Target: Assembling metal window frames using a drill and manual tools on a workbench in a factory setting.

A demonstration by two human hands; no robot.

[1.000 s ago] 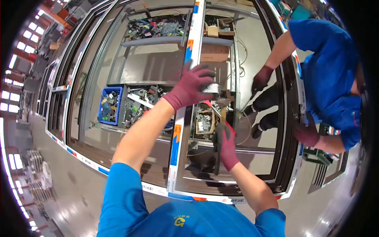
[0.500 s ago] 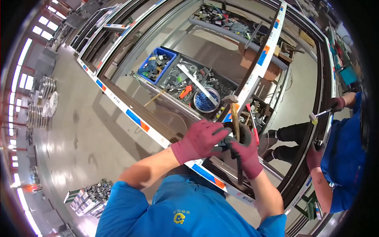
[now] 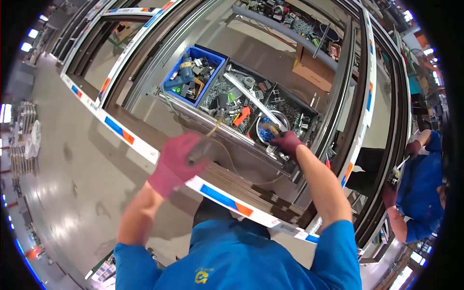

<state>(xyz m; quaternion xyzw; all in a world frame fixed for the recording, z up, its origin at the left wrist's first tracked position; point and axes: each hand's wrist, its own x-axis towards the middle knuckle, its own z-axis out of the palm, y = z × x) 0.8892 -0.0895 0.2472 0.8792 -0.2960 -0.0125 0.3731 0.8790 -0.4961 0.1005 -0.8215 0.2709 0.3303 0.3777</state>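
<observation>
My right hand (image 3: 288, 144), in a maroon and dark glove, reaches over the parts tray by a round tub of blue screws (image 3: 265, 135). Its fingers are closed around a hammer (image 3: 270, 127), of which only a short tan and grey part shows. My left hand (image 3: 178, 162), gloved the same way, hovers above the near rail of a brown frame (image 3: 220, 195) edged with white, blue and orange tape. Motion smears its fingers, so I cannot tell what they hold. Left of the tub, an orange piece (image 3: 242, 116) and a long white strip (image 3: 251, 96) lie among metal fittings.
A blue bin (image 3: 216, 63) with a power drill (image 3: 185, 72) sits at the tray's left end. Beyond stand a cardboard box (image 3: 313, 70) and another parts tray (image 3: 290, 23). At the right, a co-worker in a blue shirt (image 3: 419, 179) holds a tool over the frame.
My right hand has moved forward with the hammer, from the near rail to the screw tub. My left hand has drawn away to the left. The view has shifted.
</observation>
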